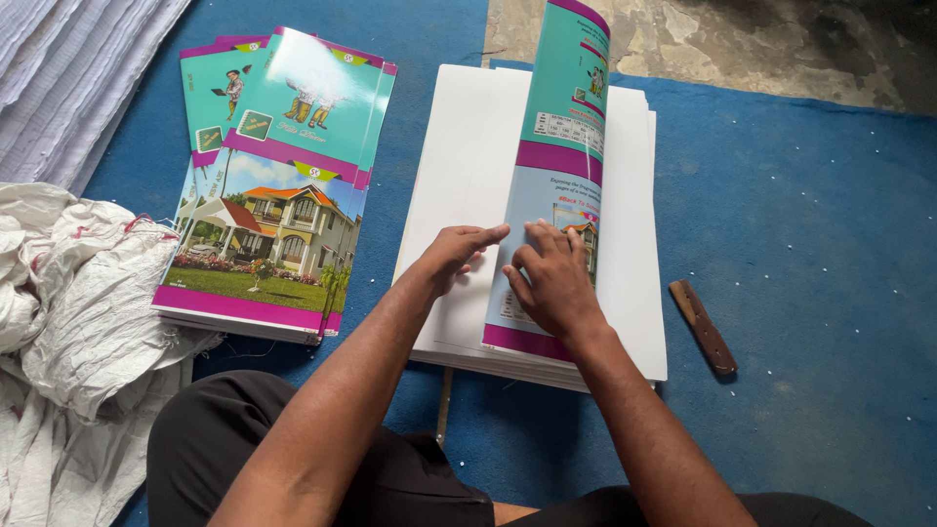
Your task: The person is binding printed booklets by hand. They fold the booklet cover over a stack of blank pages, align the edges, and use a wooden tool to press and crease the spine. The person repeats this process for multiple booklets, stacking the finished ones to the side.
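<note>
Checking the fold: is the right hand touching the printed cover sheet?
Touching. The head view shows the right hand pressing flat on the printed cover sheet.

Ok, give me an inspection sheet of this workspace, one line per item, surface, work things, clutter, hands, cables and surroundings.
Surface: blue mat on the floor, speckled with small white bits.
Job's things: glossy printed cover, curled upward at its far end, lying on a stack of white sheets; a pile of matching covers sits to the left.
Clutter: brown wooden stick lying right of the stack; crumpled white woven sacks at far left.
Grippers: left hand flat on the white sheets at the cover's edge; right hand pressing the cover down, fingers spread.
Cables: nothing seen.
Surroundings: bare rough concrete beyond the mat; white sheeting at top left.
</note>
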